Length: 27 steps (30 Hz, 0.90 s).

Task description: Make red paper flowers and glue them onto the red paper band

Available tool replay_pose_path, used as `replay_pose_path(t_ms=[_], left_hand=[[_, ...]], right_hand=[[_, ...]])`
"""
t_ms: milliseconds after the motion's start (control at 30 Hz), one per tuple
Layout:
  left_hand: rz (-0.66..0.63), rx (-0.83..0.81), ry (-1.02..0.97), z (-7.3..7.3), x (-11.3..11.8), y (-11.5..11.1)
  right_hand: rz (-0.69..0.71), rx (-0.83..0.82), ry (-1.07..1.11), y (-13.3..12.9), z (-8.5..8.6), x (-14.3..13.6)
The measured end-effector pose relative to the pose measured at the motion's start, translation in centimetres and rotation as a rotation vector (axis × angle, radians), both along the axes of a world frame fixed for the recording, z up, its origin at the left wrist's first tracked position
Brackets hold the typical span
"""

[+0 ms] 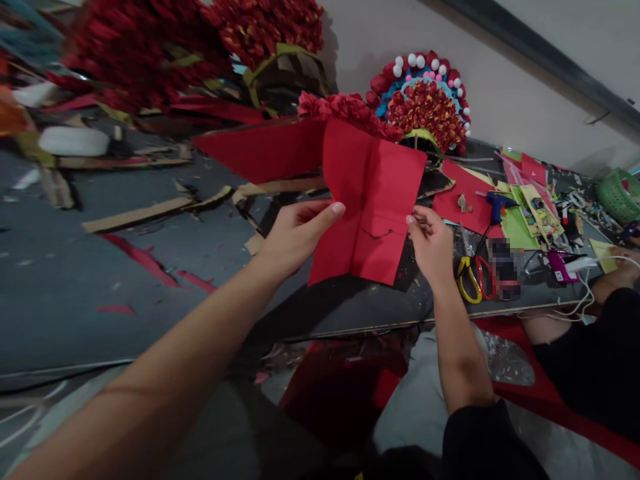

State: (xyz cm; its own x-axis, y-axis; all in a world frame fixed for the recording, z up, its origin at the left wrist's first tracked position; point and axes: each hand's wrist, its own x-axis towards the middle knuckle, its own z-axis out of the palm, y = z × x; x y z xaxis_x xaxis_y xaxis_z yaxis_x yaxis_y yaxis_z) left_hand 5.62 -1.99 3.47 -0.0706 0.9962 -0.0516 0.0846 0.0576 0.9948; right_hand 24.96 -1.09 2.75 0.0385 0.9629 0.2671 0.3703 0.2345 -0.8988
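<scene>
Above the near edge of the table, a creased red sheet (383, 200) is held up between my two hands. It has a fold running down its middle and a short dark, curved line low on its right half. My left hand (300, 230) pinches the left edge, thumb on top. The right edge is gripped by my right hand (429, 237), with thumb and fingers closed on it. Behind the sheet lies a larger red piece (265, 150), partly covered by it. Brown cardboard strips (145, 213) and red scraps (143, 259) lie to the left.
Yellow-and-red-handled scissors (470, 280) and a blue glue gun (497, 205) lie to the right. Red flowered headpieces (425, 103) stand along the wall. A green basket (620, 195) sits at far right, near another person's arm (613, 283). A white cable crosses the table edge there.
</scene>
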Motion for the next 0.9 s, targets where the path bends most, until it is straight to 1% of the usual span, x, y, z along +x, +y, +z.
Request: replay_pose_path(t_ms=[100, 200, 367, 433, 567, 633, 767, 900], left_hand=[[0.043, -0.026, -0.070, -0.2, -0.2, 0.1], [0.054, -0.011, -0.047, -0.3, -0.4, 0.0], [0.148, 0.008, -0.016, 0.0, -0.4, -0.1], [0.151, 0.011, -0.025, 0.2, -0.3, -0.1], [0.119, 0.011, -0.055, 0.1, -0.5, -0.1], [0.116, 0.027, -0.035, -0.1, -0.7, 0.0], [0.166, 0.093, 0.032, -0.7, -1.1, 0.4], [0.210, 0.093, 0.085, -0.7, -1.3, 0.4]], right_hand=[[-0.009, 0.013, -0.001, 0.1, 0.0, 0.2], [0.000, 0.021, -0.004, 0.1, -0.1, 0.2], [0.011, 0.021, -0.016, 0.0, -0.1, 0.1], [0.017, 0.015, -0.019, -0.1, 0.0, 0.0], [0.005, 0.013, -0.021, -0.1, 0.2, 0.1], [-0.010, 0.021, -0.023, -0.1, 0.2, 0.1], [-0.035, 0.052, -0.033, -0.1, 0.2, 0.2], [-0.038, 0.073, -0.048, -0.1, 0.3, 0.2]])
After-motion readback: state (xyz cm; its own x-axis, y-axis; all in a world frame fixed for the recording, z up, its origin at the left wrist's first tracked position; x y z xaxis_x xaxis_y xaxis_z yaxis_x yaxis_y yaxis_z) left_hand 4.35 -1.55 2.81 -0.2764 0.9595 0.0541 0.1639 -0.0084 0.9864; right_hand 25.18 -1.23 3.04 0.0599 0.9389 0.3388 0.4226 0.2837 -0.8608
